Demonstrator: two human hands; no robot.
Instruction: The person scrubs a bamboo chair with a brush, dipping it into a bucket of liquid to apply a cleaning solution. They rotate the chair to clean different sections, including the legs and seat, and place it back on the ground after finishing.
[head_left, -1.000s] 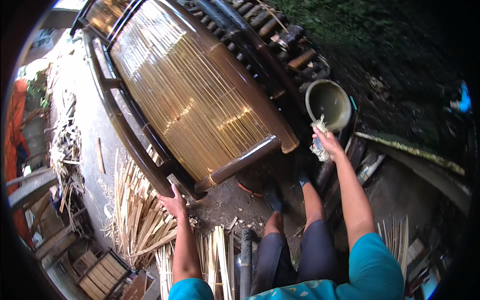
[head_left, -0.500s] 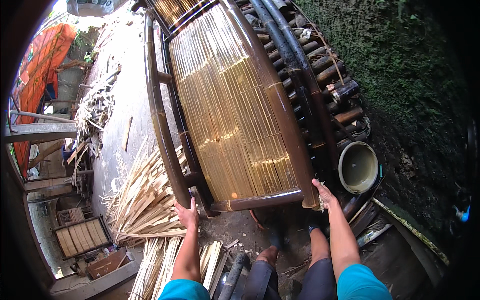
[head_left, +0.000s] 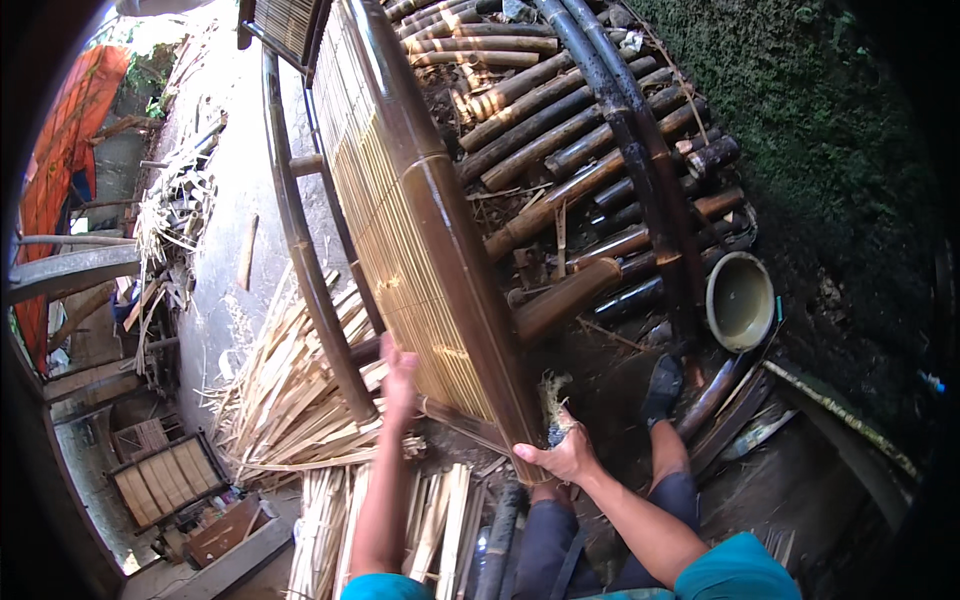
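Bamboo slat panel [head_left: 400, 220] stands tilted on edge, running 12 to 6 o'clock. Left hand [head_left: 398, 372] lies open, flat against its slats. Right hand [head_left: 568, 455] grips fibre tuft [head_left: 552, 392] against dark frame pole [head_left: 470, 270]. Bowl [head_left: 740, 300] at 3 o'clock.

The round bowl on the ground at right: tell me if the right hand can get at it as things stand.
Probably not without letting go. The right hand grips the bamboo frame and a tuft of fibre, while the bowl lies farther off past the right foot, with poles beside it.
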